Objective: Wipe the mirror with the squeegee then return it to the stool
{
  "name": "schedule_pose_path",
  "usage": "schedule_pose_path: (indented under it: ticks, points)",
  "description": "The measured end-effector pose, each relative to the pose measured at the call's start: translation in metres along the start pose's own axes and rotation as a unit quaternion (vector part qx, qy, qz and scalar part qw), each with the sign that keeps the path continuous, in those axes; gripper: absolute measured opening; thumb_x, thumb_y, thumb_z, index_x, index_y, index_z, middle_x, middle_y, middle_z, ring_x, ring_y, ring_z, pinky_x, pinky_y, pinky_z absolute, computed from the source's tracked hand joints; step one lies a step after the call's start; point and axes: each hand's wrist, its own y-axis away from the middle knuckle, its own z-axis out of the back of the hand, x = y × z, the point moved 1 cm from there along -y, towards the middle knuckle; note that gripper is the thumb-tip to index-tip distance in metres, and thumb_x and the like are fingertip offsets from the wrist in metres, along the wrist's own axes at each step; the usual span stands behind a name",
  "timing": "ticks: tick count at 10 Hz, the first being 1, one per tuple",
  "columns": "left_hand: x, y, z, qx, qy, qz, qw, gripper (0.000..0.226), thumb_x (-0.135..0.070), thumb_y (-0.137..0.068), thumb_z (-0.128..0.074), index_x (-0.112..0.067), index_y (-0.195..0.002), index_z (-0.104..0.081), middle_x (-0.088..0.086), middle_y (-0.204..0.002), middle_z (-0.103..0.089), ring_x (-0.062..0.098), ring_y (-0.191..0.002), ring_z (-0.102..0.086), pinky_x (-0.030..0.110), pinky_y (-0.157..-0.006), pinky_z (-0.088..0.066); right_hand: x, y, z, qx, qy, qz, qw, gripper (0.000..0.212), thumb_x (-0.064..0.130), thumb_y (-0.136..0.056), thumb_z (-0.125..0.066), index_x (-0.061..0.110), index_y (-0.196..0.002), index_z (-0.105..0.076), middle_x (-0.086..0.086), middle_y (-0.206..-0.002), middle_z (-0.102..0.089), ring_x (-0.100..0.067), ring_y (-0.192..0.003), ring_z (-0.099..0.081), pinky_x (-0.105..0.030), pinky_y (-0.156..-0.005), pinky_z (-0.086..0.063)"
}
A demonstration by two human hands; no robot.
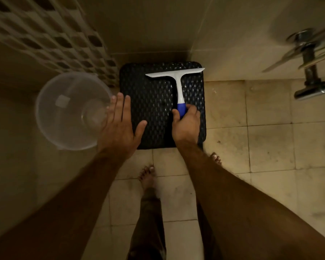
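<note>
A white T-shaped squeegee [177, 79] with a blue handle end lies on the black woven stool [150, 102], its blade toward the wall. My right hand [186, 122] grips the blue end of the handle, thumb on its left side and fingers curled over its right. My left hand [118, 126] hovers with straight spread fingers above the stool's left edge, holding nothing. No mirror is in view.
A clear plastic bucket [51, 111] stands on the floor just left of the stool. A white lattice basket [45, 38] is at the upper left. Chrome taps and pipes [311, 66] stick out of the wall at the right. My bare feet stand on the tiled floor [270, 139].
</note>
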Motion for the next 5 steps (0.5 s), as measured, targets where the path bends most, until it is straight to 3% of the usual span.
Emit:
schedule_pose_path:
  ticks: [2,3,4,5]
  points:
    - [-0.008,0.0,0.007,-0.002,-0.013,-0.016,1.0,0.085,-0.062,-0.1,-0.029,-0.004,-0.162,-0.022,0.018,-0.169,-0.02,0.031,-0.158,-0.013,0.042,-0.126,-0.009,0.006,-0.001,0.009,0.0,0.036,0.014,0.999,0.058,0.047,-0.093,-0.061,0.01,-0.135,-0.047,-0.016,-0.133,-0.05,-0.033,-0.122,-0.049,-0.048,-0.1,-0.044]
    - [-0.017,0.005,0.023,-0.01,-0.015,-0.016,1.0,0.085,-0.061,-0.1,-0.03,-0.002,-0.161,-0.024,0.02,-0.167,-0.023,0.032,-0.157,-0.016,0.046,-0.126,-0.015,0.017,0.009,0.034,-0.017,0.088,0.077,0.993,0.061,0.05,-0.096,-0.053,0.01,-0.142,-0.044,-0.016,-0.138,-0.048,-0.032,-0.127,-0.045,-0.048,-0.105,-0.04]
    - [-0.026,0.01,0.047,-0.029,0.002,-0.008,1.0,0.086,-0.061,-0.1,-0.03,0.0,-0.16,-0.025,0.02,-0.167,-0.024,0.033,-0.157,-0.017,0.045,-0.125,-0.015,0.032,0.015,0.062,-0.01,0.129,0.163,0.978,0.066,0.051,-0.098,-0.047,0.01,-0.149,-0.037,-0.016,-0.153,-0.039,-0.034,-0.143,-0.032,-0.049,-0.116,-0.03]
    - [-0.04,0.019,0.08,-0.019,0.024,-0.012,0.999,0.087,-0.061,-0.1,-0.027,0.0,-0.161,-0.02,0.02,-0.169,-0.019,0.032,-0.158,-0.011,0.044,-0.127,-0.01,0.049,0.028,0.092,0.011,0.141,0.188,0.972,0.069,0.052,-0.1,-0.043,0.011,-0.153,-0.031,-0.014,-0.162,-0.028,-0.034,-0.152,-0.017,-0.051,-0.123,-0.019]
